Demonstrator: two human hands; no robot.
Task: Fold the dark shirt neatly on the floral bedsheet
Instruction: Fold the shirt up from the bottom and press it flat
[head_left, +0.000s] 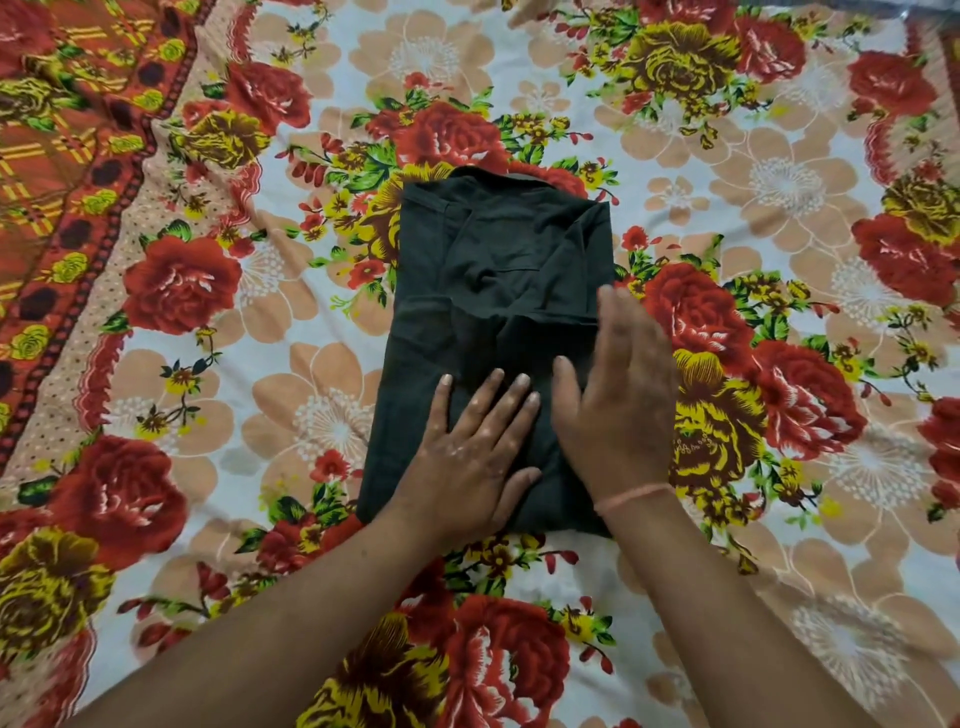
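L hand (467, 441) lies flat, fingers straight & a bit spread, palm pressing the near half of the dark greenish-black fabric shirt (498, 249). R hand (618, 405) is flat too w/ straight fingers, over the shirt's right edge. It's blurred, so can't tell if it touches the cloth or hangs just above. R wrist wears a thin pink thread band (631, 496). Neither hand grips anything. Shirt is already a narrow rectangle, long axis running straight away from the person, collar end far, near end under both hands. It sits about mid-way on the red-rose floral printed bedsheet (249, 395). Next fold prob. goes along that axis, near end up to far end; L hand sits slightly nearer that end
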